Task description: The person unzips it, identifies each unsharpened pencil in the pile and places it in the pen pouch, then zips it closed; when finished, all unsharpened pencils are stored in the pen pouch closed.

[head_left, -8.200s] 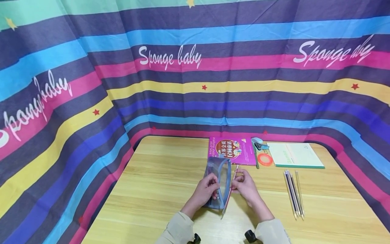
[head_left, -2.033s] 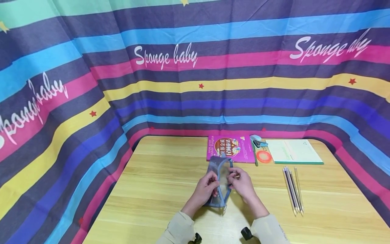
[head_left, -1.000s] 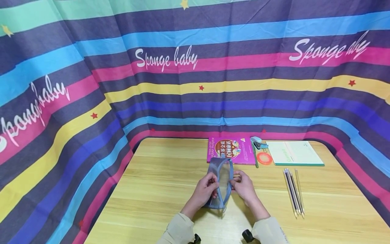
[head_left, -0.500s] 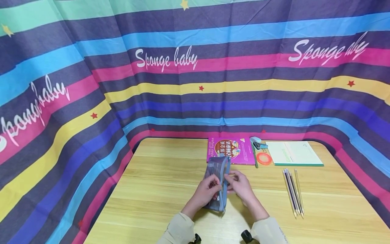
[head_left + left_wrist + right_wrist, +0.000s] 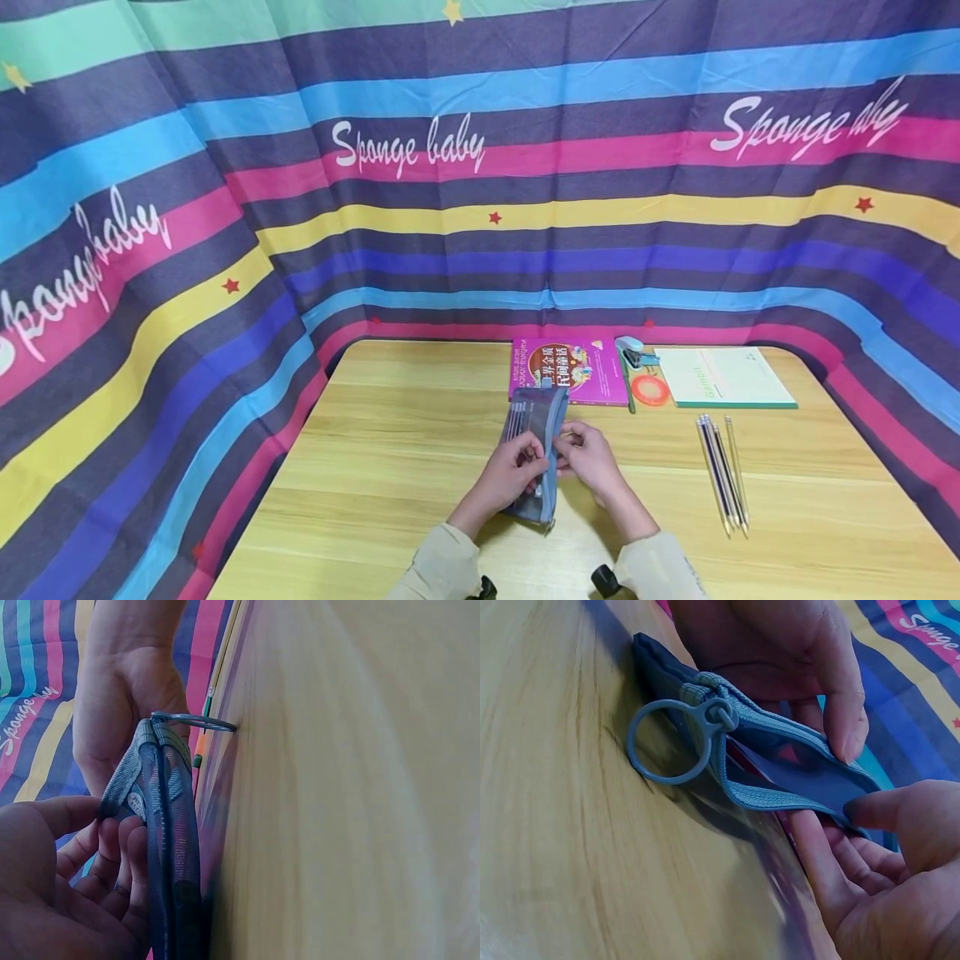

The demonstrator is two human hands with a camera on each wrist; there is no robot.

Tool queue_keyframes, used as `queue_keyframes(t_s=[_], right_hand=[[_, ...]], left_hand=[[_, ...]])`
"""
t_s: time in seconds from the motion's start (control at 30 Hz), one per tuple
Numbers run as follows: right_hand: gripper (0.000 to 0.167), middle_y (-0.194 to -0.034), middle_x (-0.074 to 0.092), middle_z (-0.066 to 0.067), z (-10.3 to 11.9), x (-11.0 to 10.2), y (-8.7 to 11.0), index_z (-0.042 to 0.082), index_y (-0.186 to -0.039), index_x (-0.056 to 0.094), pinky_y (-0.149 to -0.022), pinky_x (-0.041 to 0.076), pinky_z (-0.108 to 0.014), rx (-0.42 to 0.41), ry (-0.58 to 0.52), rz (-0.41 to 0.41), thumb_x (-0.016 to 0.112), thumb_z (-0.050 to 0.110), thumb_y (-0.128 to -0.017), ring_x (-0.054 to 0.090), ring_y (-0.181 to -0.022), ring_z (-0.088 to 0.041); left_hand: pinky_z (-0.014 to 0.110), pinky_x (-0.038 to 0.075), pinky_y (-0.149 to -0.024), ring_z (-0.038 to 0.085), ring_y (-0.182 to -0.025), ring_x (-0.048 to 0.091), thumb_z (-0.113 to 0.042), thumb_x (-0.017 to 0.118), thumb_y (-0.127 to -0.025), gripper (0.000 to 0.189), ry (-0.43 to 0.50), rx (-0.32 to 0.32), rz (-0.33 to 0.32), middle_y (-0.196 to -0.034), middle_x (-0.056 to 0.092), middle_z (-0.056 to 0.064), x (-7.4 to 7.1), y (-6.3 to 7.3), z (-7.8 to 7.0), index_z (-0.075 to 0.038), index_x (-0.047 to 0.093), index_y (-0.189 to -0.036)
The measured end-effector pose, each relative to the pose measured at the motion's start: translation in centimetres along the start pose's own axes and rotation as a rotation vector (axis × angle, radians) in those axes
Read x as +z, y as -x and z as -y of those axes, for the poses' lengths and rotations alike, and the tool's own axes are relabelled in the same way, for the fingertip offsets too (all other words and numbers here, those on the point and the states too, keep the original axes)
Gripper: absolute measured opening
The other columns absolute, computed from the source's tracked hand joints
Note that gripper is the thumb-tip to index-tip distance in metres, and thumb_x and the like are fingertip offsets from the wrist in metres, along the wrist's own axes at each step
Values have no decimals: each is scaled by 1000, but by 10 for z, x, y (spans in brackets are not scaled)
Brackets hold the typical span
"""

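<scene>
A grey-blue mesh pencil case (image 5: pixel 531 417) stands at the middle of the table, its zip side facing right. My left hand (image 5: pixel 504 473) pinches one edge of its zip opening between thumb and fingers. On the opposite edge, my right hand (image 5: pixel 592 460) has thumb and fingertips closed on the zip tape (image 5: pixel 769 798). The right wrist view shows the mouth parted between both hands, with a ring-shaped zip pull (image 5: pixel 634 742) hanging at the near end. Thin pale lines show through the mesh on the case's left side.
Several pencils (image 5: pixel 722 475) lie to the right. Along the back are a pink book (image 5: pixel 600 375), a green pen-like stick (image 5: pixel 628 387), a blue stapler (image 5: pixel 633 354), an orange tape roll (image 5: pixel 649 390) and a pale notebook (image 5: pixel 731 379). A striped curtain (image 5: pixel 450 250) surrounds the table.
Earlier my right hand held a slim red pencil beside the case; that hand now grips the zip edge instead. Over the last second the case's mouth has narrowed, its right edge drawn leftward.
</scene>
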State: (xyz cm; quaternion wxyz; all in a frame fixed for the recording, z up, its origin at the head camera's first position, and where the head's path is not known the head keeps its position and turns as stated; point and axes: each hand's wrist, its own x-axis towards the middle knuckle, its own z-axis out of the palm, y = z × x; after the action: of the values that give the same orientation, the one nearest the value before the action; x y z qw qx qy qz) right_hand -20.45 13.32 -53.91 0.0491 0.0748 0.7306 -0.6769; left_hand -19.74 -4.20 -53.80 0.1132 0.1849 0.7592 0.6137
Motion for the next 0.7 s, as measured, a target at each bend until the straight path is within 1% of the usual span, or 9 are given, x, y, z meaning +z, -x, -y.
queue_keyframes(t_s=[0.3,0.53,0.7], right_hand=[[23,-88,70,-13,1,2,0,-9,-119,64,-60,64,-35,-11,5,-10,60,-3,-97,68,-62,-19],[21,-88,69,-14,3,3,1,-9,-118,64,-60,64,-35,-1,-1,-11,60,-3,-98,67,-61,-18],[21,-89,68,-14,2,3,1,-9,-119,64,-61,65,-38,3,-14,-2,60,-2,-99,66,-61,-18]], left_hand=[[21,49,-53,11,-58,53,-9,69,-97,12,-13,-15,-3,-72,52,-1,-1,0,-3,-4,58,-92],[20,50,-54,11,-59,53,-7,66,-99,10,-30,-5,1,-78,52,-1,-4,-1,-2,-5,58,-92],[20,50,-54,10,-59,53,-7,66,-99,11,-50,-4,0,-78,52,-2,-5,-1,-1,-5,58,-92]])
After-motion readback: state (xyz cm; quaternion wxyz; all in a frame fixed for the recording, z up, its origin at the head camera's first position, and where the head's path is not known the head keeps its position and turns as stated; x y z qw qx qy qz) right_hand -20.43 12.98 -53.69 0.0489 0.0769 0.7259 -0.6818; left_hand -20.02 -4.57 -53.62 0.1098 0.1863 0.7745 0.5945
